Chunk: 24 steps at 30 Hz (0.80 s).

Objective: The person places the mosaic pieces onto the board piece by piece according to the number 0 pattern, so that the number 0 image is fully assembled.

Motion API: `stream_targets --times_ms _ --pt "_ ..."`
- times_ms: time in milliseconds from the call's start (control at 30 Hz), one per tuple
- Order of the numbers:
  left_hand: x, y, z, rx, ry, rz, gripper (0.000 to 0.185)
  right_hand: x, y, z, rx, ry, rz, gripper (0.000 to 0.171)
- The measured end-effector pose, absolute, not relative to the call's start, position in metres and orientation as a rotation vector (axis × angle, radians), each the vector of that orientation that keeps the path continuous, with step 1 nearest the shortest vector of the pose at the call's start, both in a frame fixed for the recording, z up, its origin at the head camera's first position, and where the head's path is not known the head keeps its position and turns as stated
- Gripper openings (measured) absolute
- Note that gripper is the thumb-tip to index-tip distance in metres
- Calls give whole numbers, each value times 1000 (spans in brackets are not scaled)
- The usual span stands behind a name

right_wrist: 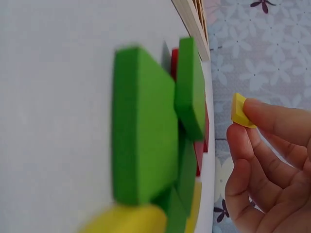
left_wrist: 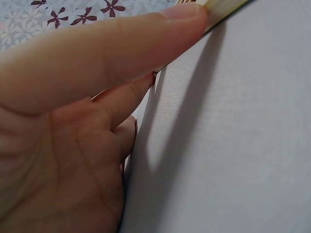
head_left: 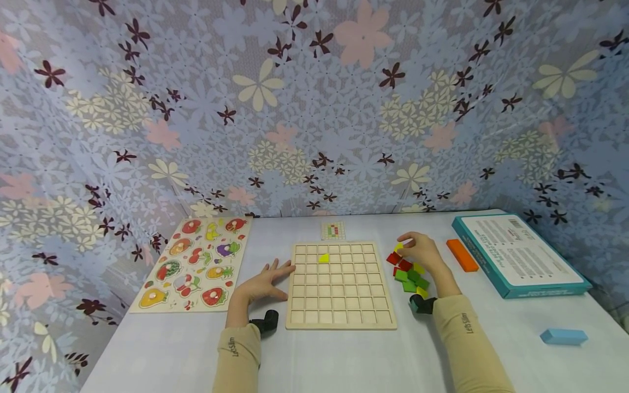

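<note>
A wooden grid board [head_left: 340, 303] lies flat in the middle, with a single yellow tile [head_left: 324, 258] in one of its upper cells. My left hand [head_left: 260, 285] is at the board's left side, fingers spread, thumb and fingertips at its edge. In the left wrist view the thumb [left_wrist: 146, 43] reaches the board's side. Over the pile of red, green and yellow tiles [head_left: 409, 285], my right hand [head_left: 423, 252] pinches a small yellow tile [right_wrist: 238, 110] between thumb and fingers. Green tiles [right_wrist: 150, 126] stand large in the right wrist view.
Behind the board is a small pattern card [head_left: 334, 230]. A fruit puzzle board [head_left: 196, 265] lies to the left. On the right are an orange block [head_left: 462, 255], a teal box [head_left: 521, 251] and a light blue block [head_left: 563, 337]. A floral cloth [head_left: 314, 109] hangs behind the table.
</note>
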<state>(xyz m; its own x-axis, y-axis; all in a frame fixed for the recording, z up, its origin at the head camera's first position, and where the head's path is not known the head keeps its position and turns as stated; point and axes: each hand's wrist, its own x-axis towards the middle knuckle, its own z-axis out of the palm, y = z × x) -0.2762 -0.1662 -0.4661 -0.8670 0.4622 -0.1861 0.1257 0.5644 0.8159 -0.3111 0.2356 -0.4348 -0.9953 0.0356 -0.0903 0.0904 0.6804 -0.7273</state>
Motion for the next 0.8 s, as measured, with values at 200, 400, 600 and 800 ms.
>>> stream_targets --times_ms 200,400,600,800 --pt "-276 -166 -465 493 2419 1213 81 -310 226 -437 42 2854 -1213 33" --pt "-277 -167 -466 504 2431 1206 81 -309 215 -437 -41 2847 -1278 30" --pt "-277 -166 -466 480 2426 1216 81 -310 203 -438 -87 2858 -1281 28" --pt "-277 -166 -466 453 2420 1217 82 -310 193 -439 -124 2813 -1336 28"
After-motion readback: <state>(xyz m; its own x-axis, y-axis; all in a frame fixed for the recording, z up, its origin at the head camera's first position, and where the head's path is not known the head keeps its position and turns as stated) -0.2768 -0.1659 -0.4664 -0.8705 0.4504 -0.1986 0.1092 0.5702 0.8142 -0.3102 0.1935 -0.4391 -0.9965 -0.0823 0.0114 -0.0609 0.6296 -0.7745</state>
